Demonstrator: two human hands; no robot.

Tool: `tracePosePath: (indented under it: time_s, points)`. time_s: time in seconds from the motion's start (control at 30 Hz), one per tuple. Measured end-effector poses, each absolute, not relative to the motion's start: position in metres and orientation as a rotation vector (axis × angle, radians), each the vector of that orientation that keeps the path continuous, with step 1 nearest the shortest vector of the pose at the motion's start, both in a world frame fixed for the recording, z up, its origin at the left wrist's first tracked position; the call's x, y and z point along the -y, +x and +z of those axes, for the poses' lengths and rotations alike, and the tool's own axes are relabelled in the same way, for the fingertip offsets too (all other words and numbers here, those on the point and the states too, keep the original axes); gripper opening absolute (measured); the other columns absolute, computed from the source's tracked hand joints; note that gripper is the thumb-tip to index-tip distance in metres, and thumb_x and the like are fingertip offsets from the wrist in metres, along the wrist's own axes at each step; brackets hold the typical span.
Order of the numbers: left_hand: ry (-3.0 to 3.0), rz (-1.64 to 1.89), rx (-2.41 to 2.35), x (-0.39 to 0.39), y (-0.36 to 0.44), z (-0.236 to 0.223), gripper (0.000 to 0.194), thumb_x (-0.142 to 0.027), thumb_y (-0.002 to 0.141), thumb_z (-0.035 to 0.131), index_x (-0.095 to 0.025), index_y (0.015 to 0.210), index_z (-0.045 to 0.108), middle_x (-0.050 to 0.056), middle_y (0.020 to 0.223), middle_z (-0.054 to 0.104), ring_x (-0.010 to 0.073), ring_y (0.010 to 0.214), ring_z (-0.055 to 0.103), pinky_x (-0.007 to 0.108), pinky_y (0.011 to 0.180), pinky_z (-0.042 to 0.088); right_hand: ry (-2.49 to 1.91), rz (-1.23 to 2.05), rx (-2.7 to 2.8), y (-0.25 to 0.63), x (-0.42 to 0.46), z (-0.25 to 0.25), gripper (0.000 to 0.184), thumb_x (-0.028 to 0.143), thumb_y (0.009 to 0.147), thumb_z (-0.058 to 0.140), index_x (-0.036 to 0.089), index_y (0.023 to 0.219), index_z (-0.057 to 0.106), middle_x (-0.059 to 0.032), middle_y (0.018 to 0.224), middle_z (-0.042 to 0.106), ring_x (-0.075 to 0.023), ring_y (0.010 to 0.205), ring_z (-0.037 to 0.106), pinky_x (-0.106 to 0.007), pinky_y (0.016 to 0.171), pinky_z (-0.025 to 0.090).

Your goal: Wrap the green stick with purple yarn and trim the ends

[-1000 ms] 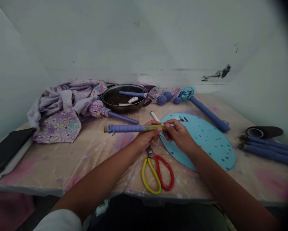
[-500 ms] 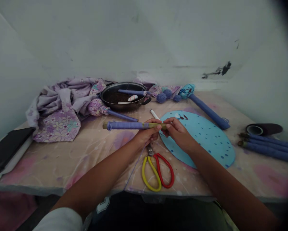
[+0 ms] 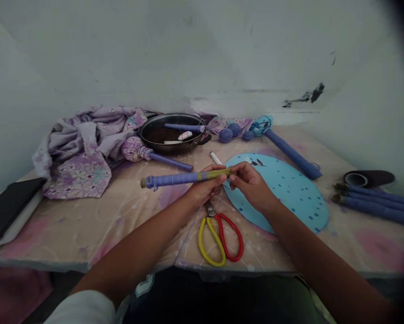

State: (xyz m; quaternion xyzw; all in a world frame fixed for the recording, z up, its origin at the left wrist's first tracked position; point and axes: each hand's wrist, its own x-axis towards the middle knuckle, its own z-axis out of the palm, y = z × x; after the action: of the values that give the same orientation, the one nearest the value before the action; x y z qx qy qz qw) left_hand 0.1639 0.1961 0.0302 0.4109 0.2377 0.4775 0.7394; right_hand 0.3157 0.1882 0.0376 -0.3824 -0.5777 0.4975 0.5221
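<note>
A greenish-brown stick (image 3: 175, 178), its left part wound with purple yarn, lies across my two hands above the table. My left hand (image 3: 208, 186) is closed around its middle, just past the end of the winding. A strand of purple yarn (image 3: 188, 234) runs from that hand down to the table's front edge. At the bare right end, the fingers of my right hand (image 3: 247, 180) pinch the stick's tip. Below my hands lie scissors (image 3: 220, 238) with one yellow and one red handle, their blades partly hidden. A light blue spotted oval sheet (image 3: 289, 198) lies under my right hand.
Behind are a black pan (image 3: 173, 130), yarn balls (image 3: 226, 135), a white marker (image 3: 215, 157) and a blue-headed wrapped stick (image 3: 289, 153). Floral cloth (image 3: 83, 166) and a black-covered book (image 3: 13, 207) are at left. Wrapped sticks (image 3: 377, 209) and a dark roll (image 3: 370, 178) lie right.
The stick has tilted, its wrapped left end lower and its bare right end slightly higher. My right fingers have shifted toward the tip, uncovering more bare stick. My left hand keeps its hold.
</note>
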Motion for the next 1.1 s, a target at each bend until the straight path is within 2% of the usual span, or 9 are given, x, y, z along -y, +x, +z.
tracePosePath:
  time_s: [0.13,0.33,0.5,0.6,0.7,0.77,0.83,0.97,1.1]
  points:
    - [0.908,1.039,-0.508,-0.196,0.164,0.030,0.048,-0.034,0.059,0.079,-0.017,0.096,0.053,-0.009,0.055,0.048,-0.0001,0.036,0.031,0.016,0.037,0.018,-0.924,1.234,1.340,0.316,-0.188,0.040,0.026,0.040,0.073,0.069,0.022,0.081,0.052,0.0014,0.080,0.058,-0.0112,0.068,0.056,-0.025,0.058,0.048]
    - [0.884,1.036,-0.527,-0.199,0.165,0.029,0.054,-0.032,0.055,0.081,-0.017,0.096,0.051,-0.012,0.049,0.042,-0.0005,0.033,0.026,0.016,0.035,0.016,-1.177,1.400,1.367,0.315,-0.183,0.045,0.036,0.056,0.079,0.055,0.021,0.078,0.048,0.0057,0.049,0.053,-0.0061,0.036,0.041,-0.017,0.033,0.025]
    - [0.867,1.065,-0.534,-0.199,0.165,0.029,0.056,-0.033,0.053,0.082,-0.018,0.097,0.051,-0.012,0.050,0.041,-0.0007,0.033,0.025,0.016,0.036,0.016,-1.181,1.525,1.413,0.313,-0.181,0.045,0.041,0.060,0.081,0.049,0.020,0.077,0.050,0.0034,0.049,0.055,-0.0075,0.035,0.043,-0.019,0.032,0.026]
    - [0.905,1.051,-0.519,-0.198,0.164,0.029,0.052,-0.033,0.056,0.081,-0.017,0.097,0.052,-0.011,0.052,0.044,-0.0007,0.035,0.027,0.015,0.036,0.017,-1.097,1.308,1.446,0.313,-0.184,0.040,0.033,0.052,0.078,0.059,0.020,0.079,0.053,0.0026,0.060,0.056,-0.0091,0.047,0.049,-0.021,0.040,0.036]
    - [0.913,1.030,-0.505,-0.197,0.163,0.030,0.051,-0.035,0.059,0.079,-0.018,0.100,0.054,-0.010,0.053,0.045,-0.0006,0.036,0.028,0.015,0.037,0.018,-0.983,0.930,1.559,0.312,-0.185,0.035,0.023,0.041,0.077,0.065,0.022,0.087,0.055,-0.0011,0.082,0.059,-0.0138,0.073,0.057,-0.029,0.065,0.048]
    - [0.906,1.032,-0.506,-0.196,0.163,0.031,0.050,-0.035,0.059,0.079,-0.019,0.100,0.054,-0.010,0.054,0.044,-0.0005,0.037,0.027,0.015,0.038,0.018,-0.928,0.747,1.608,0.312,-0.185,0.034,0.019,0.036,0.077,0.066,0.023,0.087,0.056,-0.0034,0.094,0.058,-0.0167,0.090,0.057,-0.033,0.081,0.047]
    - [0.908,1.035,-0.502,-0.196,0.163,0.031,0.047,-0.034,0.060,0.078,-0.019,0.099,0.054,-0.010,0.054,0.043,-0.0005,0.037,0.027,0.014,0.037,0.019,-0.911,0.735,1.592,0.311,-0.183,0.035,0.020,0.037,0.076,0.067,0.024,0.086,0.056,-0.0041,0.098,0.057,-0.0177,0.095,0.056,-0.034,0.084,0.047]
    - [0.940,1.028,-0.487,-0.197,0.164,0.029,0.038,-0.035,0.065,0.075,-0.019,0.092,0.054,-0.010,0.051,0.040,-0.0001,0.034,0.024,0.015,0.036,0.017,-1.025,1.186,1.361,0.310,-0.181,0.041,0.039,0.060,0.077,0.056,0.024,0.090,0.052,-0.0014,0.079,0.058,-0.0146,0.065,0.059,-0.031,0.058,0.050]
    - [0.949,1.018,-0.492,-0.199,0.164,0.026,0.037,-0.034,0.066,0.074,-0.018,0.092,0.055,-0.010,0.049,0.038,0.0000,0.034,0.024,0.015,0.036,0.017,-1.110,1.473,1.273,0.309,-0.180,0.045,0.042,0.064,0.079,0.048,0.022,0.081,0.047,0.0035,0.056,0.052,-0.0096,0.039,0.046,-0.023,0.035,0.034]
